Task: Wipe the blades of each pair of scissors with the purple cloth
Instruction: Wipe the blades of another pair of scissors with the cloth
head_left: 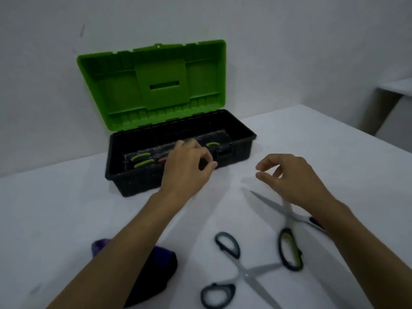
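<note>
The left hand (187, 166) is curled empty; the right hand (287, 175) is loosely open. The stiff, sharp grey-handled steel scissors (240, 270) are best gripped by the loops; the soft purple cloth (153, 268) is easily bunched.

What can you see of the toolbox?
The toolbox is plastic-looking, with a black base and a bright green lid open and standing nearly upright toward the wall. It sits on the white table, at the back left. Inside lies a dark tray with green-handled items. The left hand is at its front rim; contact is unclear.
</note>
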Motion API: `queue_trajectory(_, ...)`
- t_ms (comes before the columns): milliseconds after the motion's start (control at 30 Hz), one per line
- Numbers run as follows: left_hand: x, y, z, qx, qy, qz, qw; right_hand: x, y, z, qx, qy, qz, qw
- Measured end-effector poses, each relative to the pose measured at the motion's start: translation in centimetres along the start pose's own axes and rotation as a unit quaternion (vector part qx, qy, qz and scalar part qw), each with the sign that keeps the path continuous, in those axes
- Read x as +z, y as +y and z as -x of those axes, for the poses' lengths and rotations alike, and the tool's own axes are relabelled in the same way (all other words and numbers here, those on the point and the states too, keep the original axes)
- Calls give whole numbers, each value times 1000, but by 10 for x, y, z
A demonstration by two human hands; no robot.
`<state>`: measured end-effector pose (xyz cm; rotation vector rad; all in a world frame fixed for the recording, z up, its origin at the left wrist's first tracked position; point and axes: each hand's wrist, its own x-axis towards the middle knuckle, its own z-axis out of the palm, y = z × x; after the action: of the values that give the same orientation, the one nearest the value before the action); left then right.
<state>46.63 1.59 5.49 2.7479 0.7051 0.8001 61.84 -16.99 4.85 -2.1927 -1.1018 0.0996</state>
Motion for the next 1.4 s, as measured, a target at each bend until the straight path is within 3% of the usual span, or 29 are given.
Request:
queue_trajectory(200,27,63,45,15,-97,71,993,-20,50,70,60,-26,69,995)
queue_trajectory(367,48,98,73,-3,-170,53,984,-13,67,92,82,-33,134,987)
queue_trajectory(633,48,116,90,-34,-202,104,973,-9,62,103,20,41,57,997)
queue_trajectory(833,26,124,87,-150,-266,375,875,-21,30,103,-61,119,-25,991)
queue_trajectory(933,5,118,93,-178,-230,446,847,-18,2,99,-95,117,-56,987)
queue_trajectory(1067,-33,95,107,-247,-176,442,844,-2,-43,92,-148,96,-105,979)
queue_trajectory(1267,-83,41,154,-342,-48,492,799,56,-115,85,-256,28,-133,957)
queue_trajectory(1400,-112,7,182,-398,22,434,808,88,-154,85,-287,-28,-165,943)
